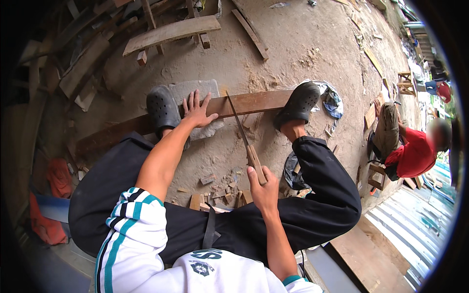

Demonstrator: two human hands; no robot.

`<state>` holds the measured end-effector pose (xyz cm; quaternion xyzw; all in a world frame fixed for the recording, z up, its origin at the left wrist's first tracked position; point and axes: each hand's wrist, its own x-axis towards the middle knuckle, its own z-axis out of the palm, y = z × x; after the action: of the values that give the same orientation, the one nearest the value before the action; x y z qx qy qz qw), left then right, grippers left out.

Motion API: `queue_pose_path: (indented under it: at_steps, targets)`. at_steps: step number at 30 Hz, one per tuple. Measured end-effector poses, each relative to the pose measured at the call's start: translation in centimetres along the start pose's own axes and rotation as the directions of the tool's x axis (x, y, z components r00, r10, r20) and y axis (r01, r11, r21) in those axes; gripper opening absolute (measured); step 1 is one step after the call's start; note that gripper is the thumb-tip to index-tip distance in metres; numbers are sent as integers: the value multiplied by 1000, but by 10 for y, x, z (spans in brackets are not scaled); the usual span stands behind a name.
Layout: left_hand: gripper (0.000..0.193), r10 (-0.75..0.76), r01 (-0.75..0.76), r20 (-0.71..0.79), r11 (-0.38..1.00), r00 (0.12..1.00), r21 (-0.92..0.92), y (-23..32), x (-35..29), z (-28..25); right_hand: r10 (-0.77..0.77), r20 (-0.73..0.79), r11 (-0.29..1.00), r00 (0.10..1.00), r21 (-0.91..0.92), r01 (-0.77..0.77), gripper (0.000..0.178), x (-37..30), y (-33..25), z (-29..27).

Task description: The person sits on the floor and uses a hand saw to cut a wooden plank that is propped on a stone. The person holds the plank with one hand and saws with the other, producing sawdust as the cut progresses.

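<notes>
1. Your right hand (263, 188) is closed around the wooden handle of a hand saw (243, 135); the thin blade runs up and away from your grip to the long wooden plank (254, 102).
2. The blade meets the plank's near edge just right of your left hand (197, 111).
3. Your left hand lies flat on the plank, fingers spread, holding nothing, pressing where the plank crosses a grey stone slab (195, 90).
4. Your feet in dark clogs (163, 108) stand on the plank, one just left of the flat hand, the other well right of the blade.
5. Wood offcuts (221, 195) and sawdust lie on the ground below your saw grip.
6. A person in a red shirt (415, 154) sits far to the right.
</notes>
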<state>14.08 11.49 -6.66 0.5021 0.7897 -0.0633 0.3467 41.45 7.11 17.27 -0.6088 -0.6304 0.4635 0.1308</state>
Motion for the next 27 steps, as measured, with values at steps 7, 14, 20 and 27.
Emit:
queue_pose_path:
  at_steps: [7,14,20,27]
  targets:
    - [102,1,1,29,999,1000,-49,4,0,-3,70,60,998,996,1,-70,35,7,3,14]
    - [99,-17,19,21,996,1000,-85,-1,-3,-6,147,112,987,983,45,-153,37,2,-20,10]
    - [97,9,-9,-4,995,1000,-94,8,-6,-6,108,67,994,992,17,-110,31,49,12,41]
    - [99,-26,26,1,997,1000,-74,6,-4,-8,101,44,989,994,108,-105,33,-21,9,14]
